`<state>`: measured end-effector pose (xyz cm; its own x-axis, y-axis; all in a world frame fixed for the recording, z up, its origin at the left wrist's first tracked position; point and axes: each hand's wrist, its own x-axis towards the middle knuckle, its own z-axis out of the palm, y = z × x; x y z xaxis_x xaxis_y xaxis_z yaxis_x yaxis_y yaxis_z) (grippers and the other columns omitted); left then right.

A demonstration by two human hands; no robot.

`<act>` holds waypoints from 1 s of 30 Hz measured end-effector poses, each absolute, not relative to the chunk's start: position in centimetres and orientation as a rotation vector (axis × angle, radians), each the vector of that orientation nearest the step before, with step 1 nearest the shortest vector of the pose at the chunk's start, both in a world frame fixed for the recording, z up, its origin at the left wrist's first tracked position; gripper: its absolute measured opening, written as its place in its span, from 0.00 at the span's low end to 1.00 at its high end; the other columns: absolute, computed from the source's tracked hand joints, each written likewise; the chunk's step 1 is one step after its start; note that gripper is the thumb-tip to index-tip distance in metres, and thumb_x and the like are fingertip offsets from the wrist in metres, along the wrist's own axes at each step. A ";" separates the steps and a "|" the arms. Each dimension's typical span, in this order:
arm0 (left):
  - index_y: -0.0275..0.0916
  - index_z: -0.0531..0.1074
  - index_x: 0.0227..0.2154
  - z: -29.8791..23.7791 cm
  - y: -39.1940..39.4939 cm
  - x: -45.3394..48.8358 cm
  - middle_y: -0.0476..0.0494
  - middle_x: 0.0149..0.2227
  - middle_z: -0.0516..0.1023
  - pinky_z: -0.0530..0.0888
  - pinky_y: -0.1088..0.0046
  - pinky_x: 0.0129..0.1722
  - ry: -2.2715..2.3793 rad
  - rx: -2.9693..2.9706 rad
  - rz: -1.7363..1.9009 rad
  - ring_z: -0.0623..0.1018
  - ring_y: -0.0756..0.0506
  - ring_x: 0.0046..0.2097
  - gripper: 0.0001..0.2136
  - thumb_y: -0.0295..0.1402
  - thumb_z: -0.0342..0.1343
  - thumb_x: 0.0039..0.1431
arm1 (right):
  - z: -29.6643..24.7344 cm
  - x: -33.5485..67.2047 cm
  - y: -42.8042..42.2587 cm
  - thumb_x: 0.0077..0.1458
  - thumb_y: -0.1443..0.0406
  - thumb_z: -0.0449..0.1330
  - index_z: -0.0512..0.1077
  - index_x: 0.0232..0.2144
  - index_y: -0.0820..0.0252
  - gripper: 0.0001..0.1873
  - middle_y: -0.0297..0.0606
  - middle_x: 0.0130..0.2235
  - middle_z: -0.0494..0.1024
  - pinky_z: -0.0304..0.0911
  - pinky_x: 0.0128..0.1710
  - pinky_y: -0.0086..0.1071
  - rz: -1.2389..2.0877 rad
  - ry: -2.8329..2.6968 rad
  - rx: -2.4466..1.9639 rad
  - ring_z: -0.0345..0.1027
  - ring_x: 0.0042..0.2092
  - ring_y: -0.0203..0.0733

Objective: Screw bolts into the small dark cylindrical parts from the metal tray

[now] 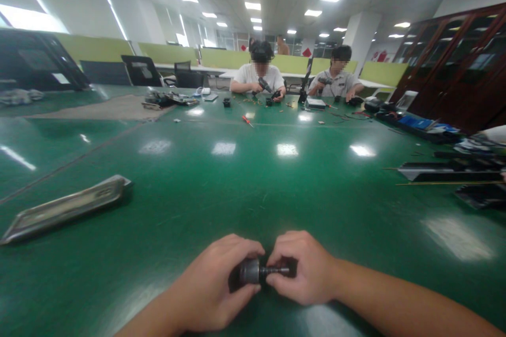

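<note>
Low in the head view, my left hand [219, 276] is wrapped round the wide end of a dark cylindrical metal part [250, 270]. The part lies on its side, with a narrow stepped shaft pointing right. My right hand [302, 268] closes its thumb and fingers about that shaft, whose grey tip shows between them. Both hands are just above the green tabletop [221, 205]. My left palm and fingers hide the far left of the part, so I cannot tell its exact kind.
A long clear-looking tray or package [67, 208] lies at left. Black metal profiles [450, 172] are stacked at right. A red screwdriver [247, 121] lies farther back. Across the table, two people [256, 76] work with power drills among small parts. Tools and blue items [427, 125] crowd the right back edge.
</note>
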<state>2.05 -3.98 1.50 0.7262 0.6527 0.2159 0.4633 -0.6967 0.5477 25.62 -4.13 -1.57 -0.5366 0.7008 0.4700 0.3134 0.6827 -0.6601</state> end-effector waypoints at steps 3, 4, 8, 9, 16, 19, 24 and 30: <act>0.46 0.67 0.49 1.4 -3.9 2.0 0.46 0.42 0.78 0.73 0.69 0.43 0.850 2.475 0.571 0.77 0.45 0.42 0.18 0.29 0.58 0.55 | -1.6 25.6 -4.1 0.49 0.63 0.63 0.74 0.27 0.58 0.04 0.33 0.24 0.76 0.60 0.29 0.30 0.651 -2.137 -0.778 0.68 0.26 0.36; 0.46 0.67 0.49 1.4 -3.9 2.0 0.46 0.42 0.78 0.73 0.69 0.43 0.847 2.481 0.574 0.77 0.45 0.42 0.18 0.29 0.58 0.55 | -1.6 25.6 -4.1 0.49 0.64 0.63 0.74 0.27 0.58 0.04 0.33 0.24 0.76 0.60 0.29 0.30 0.650 -2.137 -0.781 0.67 0.26 0.36; 0.45 0.68 0.49 1.5 -3.9 2.0 0.45 0.42 0.79 0.73 0.68 0.43 0.851 2.487 0.564 0.78 0.44 0.42 0.18 0.29 0.58 0.55 | -1.5 25.6 -4.1 0.48 0.64 0.63 0.74 0.27 0.58 0.03 0.33 0.25 0.76 0.61 0.30 0.30 0.652 -2.151 -0.798 0.68 0.26 0.37; 0.44 0.68 0.49 1.5 -3.9 2.0 0.44 0.42 0.79 0.73 0.68 0.43 0.853 2.484 0.561 0.78 0.44 0.42 0.18 0.29 0.58 0.55 | -1.5 25.6 -4.1 0.48 0.64 0.63 0.74 0.27 0.58 0.03 0.33 0.25 0.76 0.61 0.30 0.30 0.651 -2.154 -0.801 0.68 0.26 0.37; 0.44 0.68 0.48 1.9 -3.8 1.9 0.45 0.40 0.78 0.72 0.68 0.42 0.847 2.495 0.579 0.77 0.45 0.41 0.15 0.30 0.57 0.57 | -1.3 25.6 -4.2 0.48 0.64 0.63 0.75 0.27 0.58 0.03 0.33 0.25 0.76 0.60 0.30 0.30 0.674 -2.124 -0.812 0.68 0.27 0.37; 0.45 0.68 0.48 1.9 -3.8 1.8 0.46 0.40 0.78 0.71 0.69 0.42 0.840 2.500 0.583 0.76 0.45 0.40 0.15 0.30 0.57 0.57 | -1.2 25.6 -4.2 0.48 0.64 0.63 0.75 0.27 0.59 0.03 0.33 0.25 0.76 0.60 0.30 0.30 0.681 -2.111 -0.808 0.68 0.26 0.37; 0.44 0.68 0.47 1.9 -3.8 1.8 0.46 0.39 0.77 0.69 0.69 0.40 0.847 2.516 0.568 0.75 0.45 0.39 0.15 0.29 0.57 0.56 | -1.1 25.6 -4.2 0.48 0.64 0.63 0.74 0.26 0.59 0.03 0.33 0.24 0.76 0.60 0.30 0.30 0.682 -2.087 -0.807 0.68 0.26 0.37; 0.43 0.70 0.42 1.9 -3.7 1.8 0.47 0.34 0.75 0.66 0.70 0.37 0.835 2.523 0.563 0.72 0.46 0.36 0.09 0.28 0.56 0.57 | -1.1 25.6 -4.2 0.47 0.65 0.63 0.75 0.26 0.59 0.03 0.33 0.24 0.75 0.59 0.30 0.30 0.670 -2.081 -0.816 0.67 0.26 0.36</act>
